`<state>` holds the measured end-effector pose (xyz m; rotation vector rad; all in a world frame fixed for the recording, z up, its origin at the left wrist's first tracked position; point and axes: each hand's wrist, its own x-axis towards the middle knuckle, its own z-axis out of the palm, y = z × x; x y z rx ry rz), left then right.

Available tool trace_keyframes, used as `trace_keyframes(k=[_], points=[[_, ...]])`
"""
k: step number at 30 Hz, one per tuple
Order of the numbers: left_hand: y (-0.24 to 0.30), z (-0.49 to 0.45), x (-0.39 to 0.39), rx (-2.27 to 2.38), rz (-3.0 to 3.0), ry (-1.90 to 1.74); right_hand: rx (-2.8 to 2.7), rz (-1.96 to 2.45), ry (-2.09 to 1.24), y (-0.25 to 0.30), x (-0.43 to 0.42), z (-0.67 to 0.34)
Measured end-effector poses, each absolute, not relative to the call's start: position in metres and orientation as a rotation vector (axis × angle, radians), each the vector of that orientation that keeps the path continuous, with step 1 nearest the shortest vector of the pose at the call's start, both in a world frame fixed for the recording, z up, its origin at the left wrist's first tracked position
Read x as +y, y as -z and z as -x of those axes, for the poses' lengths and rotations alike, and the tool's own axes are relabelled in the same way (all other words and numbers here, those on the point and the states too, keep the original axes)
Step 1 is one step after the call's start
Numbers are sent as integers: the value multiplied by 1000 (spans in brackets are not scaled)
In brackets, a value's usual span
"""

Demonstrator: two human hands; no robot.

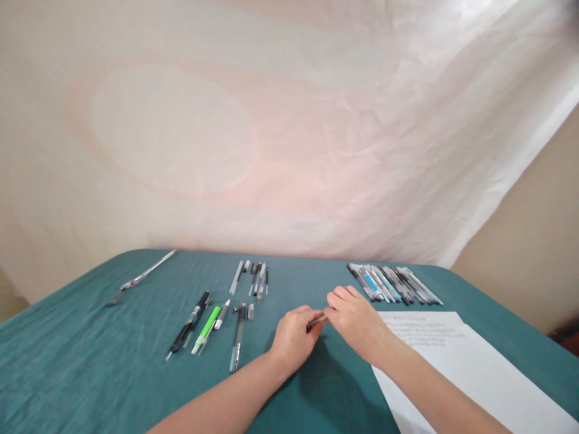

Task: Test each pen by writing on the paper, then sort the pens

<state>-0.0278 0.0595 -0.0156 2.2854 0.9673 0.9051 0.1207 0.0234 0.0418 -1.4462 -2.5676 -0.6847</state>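
Over the middle of the table, my left hand (294,337) and my right hand (355,316) meet at the fingertips. Between them shows a short length of a slim grey pen (316,321); fingers hide most of it. My left fingers are closed round one end, and my right fingers pinch the other. Left of my left hand lie a clear-barrelled pen (238,337), a bright green pen (207,329), a small white-grey cap-like piece (222,314) and a black pen (190,323).
A row of several pens (393,284) lies at the back right. White paper sheets (474,374) with writing sit under my right forearm. Several pen parts (259,278) lie at the back middle. A long thin stick-like item (145,275) is far left. Green cloth (90,361) covers the table.
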Motion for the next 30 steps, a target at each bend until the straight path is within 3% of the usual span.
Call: trace_keyframes(k=[16,30], points=[[18,23,60,861,-2042,-946,-2281,1910,597,-30,42,-170],[-8,29,43,408,-2665,-525,-2187,1587,36,-18,-6,-212]])
